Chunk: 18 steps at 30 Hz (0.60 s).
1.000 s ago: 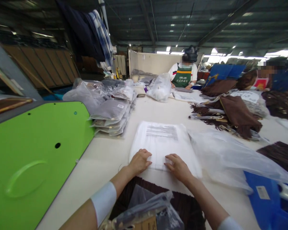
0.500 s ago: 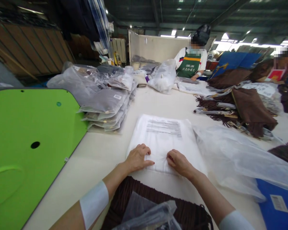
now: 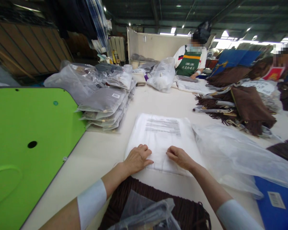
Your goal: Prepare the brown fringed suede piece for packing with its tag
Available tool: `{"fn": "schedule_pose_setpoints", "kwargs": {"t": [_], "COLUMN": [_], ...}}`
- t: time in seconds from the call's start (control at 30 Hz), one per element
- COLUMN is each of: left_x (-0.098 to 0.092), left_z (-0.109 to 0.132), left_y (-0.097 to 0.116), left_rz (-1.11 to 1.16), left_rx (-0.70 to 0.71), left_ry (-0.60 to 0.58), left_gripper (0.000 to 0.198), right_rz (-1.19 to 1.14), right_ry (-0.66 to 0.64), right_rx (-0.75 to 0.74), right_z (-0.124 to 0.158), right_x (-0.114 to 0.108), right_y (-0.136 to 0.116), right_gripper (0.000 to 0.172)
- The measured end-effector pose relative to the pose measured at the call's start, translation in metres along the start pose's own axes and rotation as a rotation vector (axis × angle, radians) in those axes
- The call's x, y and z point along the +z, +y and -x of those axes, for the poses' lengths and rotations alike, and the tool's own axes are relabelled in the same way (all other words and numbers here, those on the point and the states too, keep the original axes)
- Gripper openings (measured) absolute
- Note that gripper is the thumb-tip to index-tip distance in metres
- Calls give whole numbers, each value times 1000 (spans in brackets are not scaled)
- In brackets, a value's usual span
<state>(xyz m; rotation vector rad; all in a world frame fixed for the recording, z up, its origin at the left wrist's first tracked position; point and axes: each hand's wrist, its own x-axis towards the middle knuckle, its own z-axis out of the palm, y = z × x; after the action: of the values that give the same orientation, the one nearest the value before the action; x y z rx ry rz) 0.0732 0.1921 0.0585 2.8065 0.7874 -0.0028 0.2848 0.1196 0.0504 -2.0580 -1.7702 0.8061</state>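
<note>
White plastic-wrapped packet (image 3: 162, 140) lying flat on the cream counter (image 3: 93, 150), lines of print near its far edge, directly beneath both hands. Left hand (image 3: 137, 159) on the packet's lower left part, grip open, palm down and pressing flat, with no fold pinched. Right hand (image 3: 180, 158) on the lower right part, grip also open but loosely curled, with no clear pinch on the film. Only a narrow strip of packet showing between the two hands. Just below the packet, between the forearms, dark brown fringed fabric (image 3: 153, 188), partly under a grey poly bag (image 3: 144, 214). Just beside the packet on the right, a loose clear plastic sheet (image 3: 230, 156); beyond it, in the lower corner, a blue bag (image 3: 276, 204) with a barcode label. Off to the left, a stack of grey poly bags (image 3: 103, 108) and a lime-green panel (image 3: 31, 127) with a round hole. At the far end of the counter, a co-worker in a green apron (image 3: 188, 65). Against half a second earlier, little change: packet in the same spot, left hand almost unmoved, right hand slightly farther up the packet and more curled, whole view shifted only a touch.
</note>
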Motion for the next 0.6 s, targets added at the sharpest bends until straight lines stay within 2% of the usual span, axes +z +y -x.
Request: {"fn": "schedule_pose_setpoints", "kwargs": {"t": [0.13, 0.27, 0.33, 0.43, 0.6], "left_x": [-1, -5, -6, -4, 2], "left_z": [1, 0, -4, -15, -30], "left_y": [7, 19, 28, 39, 46], "left_rz": [-75, -102, -104, -107, -130], "left_rx": [47, 50, 26, 11, 92], "left_ry": [-18, -4, 18, 32, -9], "left_gripper": [16, 27, 32, 27, 19], "right_rz": [-22, -44, -50, -45, -33], "right_ry": [8, 12, 13, 16, 23], "right_rx": [6, 8, 8, 4, -7], "right_z": [0, -1, -1, -2, -2], "right_x": [1, 1, 1, 1, 2], "right_y": [2, 3, 3, 3, 4], "right_gripper": [18, 20, 21, 22, 23]}}
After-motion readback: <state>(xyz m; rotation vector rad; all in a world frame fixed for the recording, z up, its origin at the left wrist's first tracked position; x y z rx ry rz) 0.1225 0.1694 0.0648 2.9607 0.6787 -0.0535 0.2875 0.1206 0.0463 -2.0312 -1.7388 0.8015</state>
